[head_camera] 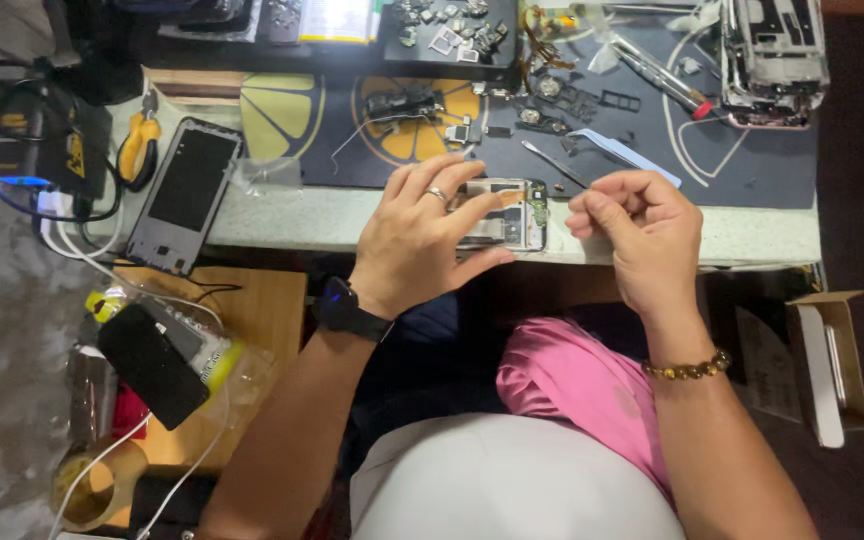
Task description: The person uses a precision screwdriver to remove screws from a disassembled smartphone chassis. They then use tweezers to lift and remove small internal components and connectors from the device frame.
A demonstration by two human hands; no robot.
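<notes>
A left hand (420, 232) grips an opened phone (512, 214) as the right hand (637, 225) curls closed beside it, an open brown box (832, 365) at near right.

A phone repair workshop: the table (282, 215) carries a dark work mat (752, 165) strewn with small parts, tweezers (624, 152), a bare phone frame (184, 195) at left, and a gutted phone (774, 60) upper right.

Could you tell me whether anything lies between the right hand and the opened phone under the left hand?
Nothing visible does. The right hand hovers just right of the opened phone, with only bare bench edge between; the left hand holds the phone.
</notes>
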